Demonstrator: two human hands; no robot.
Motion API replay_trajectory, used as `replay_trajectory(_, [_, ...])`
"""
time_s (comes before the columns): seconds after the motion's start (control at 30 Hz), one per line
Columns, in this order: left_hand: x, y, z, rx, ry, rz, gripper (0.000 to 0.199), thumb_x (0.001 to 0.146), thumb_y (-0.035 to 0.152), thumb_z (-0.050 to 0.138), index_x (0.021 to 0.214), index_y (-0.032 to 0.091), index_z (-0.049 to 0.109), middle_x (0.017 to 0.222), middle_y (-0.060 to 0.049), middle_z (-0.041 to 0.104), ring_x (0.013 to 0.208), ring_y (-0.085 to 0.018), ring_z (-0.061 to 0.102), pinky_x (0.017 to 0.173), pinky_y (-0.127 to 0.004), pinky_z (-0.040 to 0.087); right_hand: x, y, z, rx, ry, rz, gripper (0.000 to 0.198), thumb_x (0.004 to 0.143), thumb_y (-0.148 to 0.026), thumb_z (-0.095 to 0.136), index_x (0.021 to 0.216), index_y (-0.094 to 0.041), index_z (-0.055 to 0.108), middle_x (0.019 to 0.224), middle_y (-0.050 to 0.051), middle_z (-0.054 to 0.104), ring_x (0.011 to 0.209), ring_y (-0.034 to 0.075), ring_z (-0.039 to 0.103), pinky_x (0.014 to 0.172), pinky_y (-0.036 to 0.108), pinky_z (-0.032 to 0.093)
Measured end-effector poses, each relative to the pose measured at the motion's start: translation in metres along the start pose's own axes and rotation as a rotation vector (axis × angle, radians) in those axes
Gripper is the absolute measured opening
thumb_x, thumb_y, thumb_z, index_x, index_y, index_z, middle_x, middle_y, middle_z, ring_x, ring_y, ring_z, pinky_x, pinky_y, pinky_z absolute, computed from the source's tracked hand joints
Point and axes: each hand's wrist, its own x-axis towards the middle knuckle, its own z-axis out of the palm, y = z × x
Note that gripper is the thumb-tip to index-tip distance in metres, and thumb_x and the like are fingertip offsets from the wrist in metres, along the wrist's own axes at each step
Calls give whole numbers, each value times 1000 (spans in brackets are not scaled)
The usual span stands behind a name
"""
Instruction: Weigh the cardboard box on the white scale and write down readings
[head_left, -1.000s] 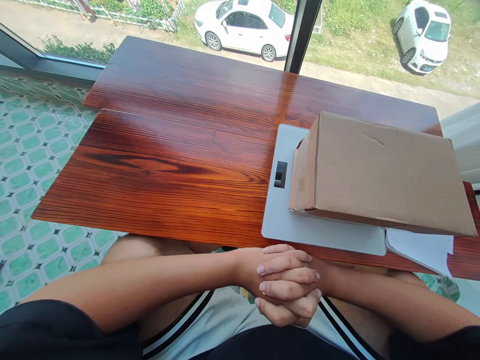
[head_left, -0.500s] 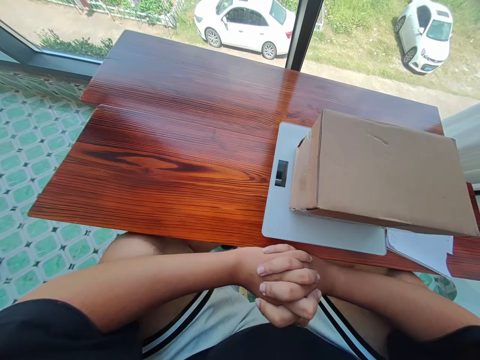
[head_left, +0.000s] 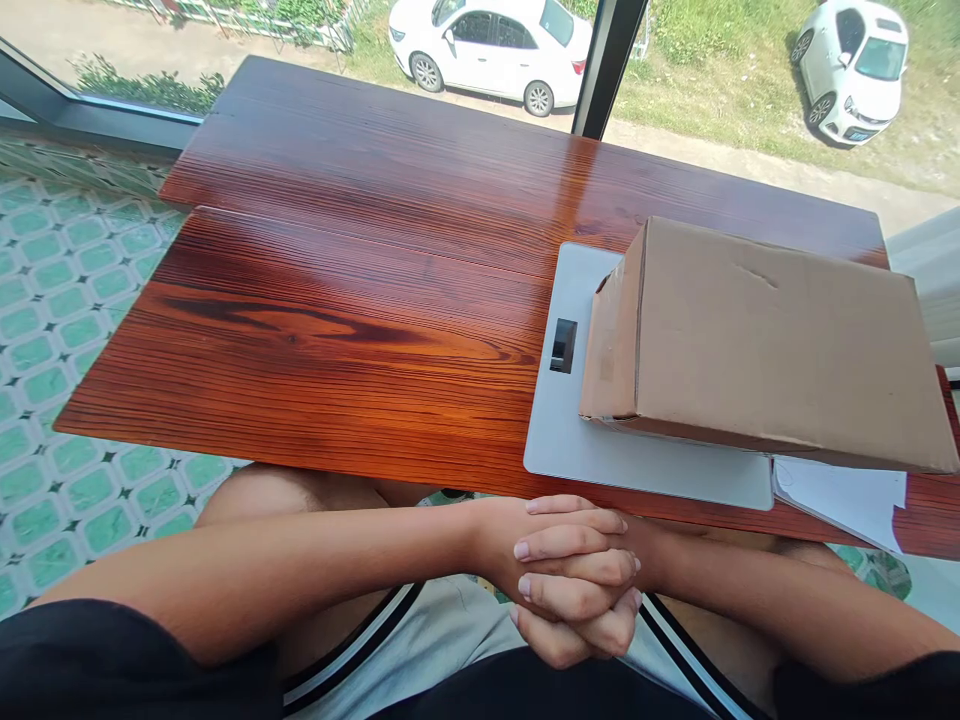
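Note:
My left hand (head_left: 501, 540) and my right hand (head_left: 559, 543) are clasped together in front of the table's near edge, above my lap. Their fingers interlace, and the palms are hidden. Neither hand holds any object. Closest to them on the table is a flat white scale (head_left: 652, 468) with a small dark display (head_left: 563, 346). A closed brown cardboard box (head_left: 772, 340) lies on the scale and overhangs its right side. White paper sheets (head_left: 847, 495) stick out from under the box at the front right.
The red-brown wooden table (head_left: 337, 330) stands against a window with a dark frame post (head_left: 609, 70). Outside are a white car (head_left: 495, 45) and a second white car (head_left: 855, 75). Green-and-white floor tiles (head_left: 45, 390) show at left, and a pale curtain (head_left: 926, 280) at right.
My clasped hands have sunk very slightly toward my lap. The box, the scale and the papers stay where they were.

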Motion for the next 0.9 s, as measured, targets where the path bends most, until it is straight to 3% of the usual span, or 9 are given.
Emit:
replay_trajectory(0.17, [1,-2,0,15,-37,-25,50,70,76,68,105,41,76,101,-7,62,52,-16,55,32,-26,39,-1,6,1,19,-48,-66,30,79,-33,76,108,-36,67,94,11,63,87,37,71,70,53,64])
replay_trajectory(0.27, [5,-5,-1,40,-31,55,44,72,72,70,102,40,77,109,-9,63,64,-21,63,37,-27,46,-1,5,2,34,-40,-14,26,79,-35,76,103,-36,68,94,9,62,89,36,71,74,54,63])
replay_trajectory(0.37, [14,-10,-3,159,56,287,36,77,68,69,94,38,78,120,-11,63,103,-33,67,46,-26,54,-1,4,2,79,-51,59,17,81,-39,74,96,-34,68,95,9,61,93,36,71,77,54,64])
replay_trajectory(0.43, [22,-15,-5,247,133,474,30,77,64,71,86,36,78,112,-12,67,119,-37,61,52,-27,56,-1,3,2,113,-35,69,16,81,-38,73,94,-31,66,95,10,59,94,35,72,71,49,65])
replay_trajectory(0.57, [35,-27,-6,347,195,782,14,73,47,79,75,34,76,88,-9,67,106,-36,68,57,-32,59,0,5,3,106,-24,-8,21,76,-30,76,93,-29,63,95,9,55,92,33,73,63,42,65])
replay_trajectory(0.7, [36,-36,-1,371,344,994,9,82,44,75,85,36,78,100,-10,70,109,-36,67,75,-43,62,-1,4,4,124,-11,61,25,73,-28,78,94,-32,64,97,9,54,94,34,72,64,43,65])
replay_trajectory(0.8, [31,-35,2,360,330,915,14,83,48,73,90,37,78,101,-11,69,112,-37,65,63,-38,62,-3,2,5,166,-28,101,22,74,-29,77,93,-33,65,98,9,52,98,34,70,60,40,64])
replay_trajectory(0.9, [24,-27,0,313,193,657,23,81,55,72,95,38,79,108,-13,67,115,-39,63,46,-26,54,-4,0,5,142,-20,115,24,75,-30,77,96,-32,66,98,9,54,96,35,71,67,45,65])
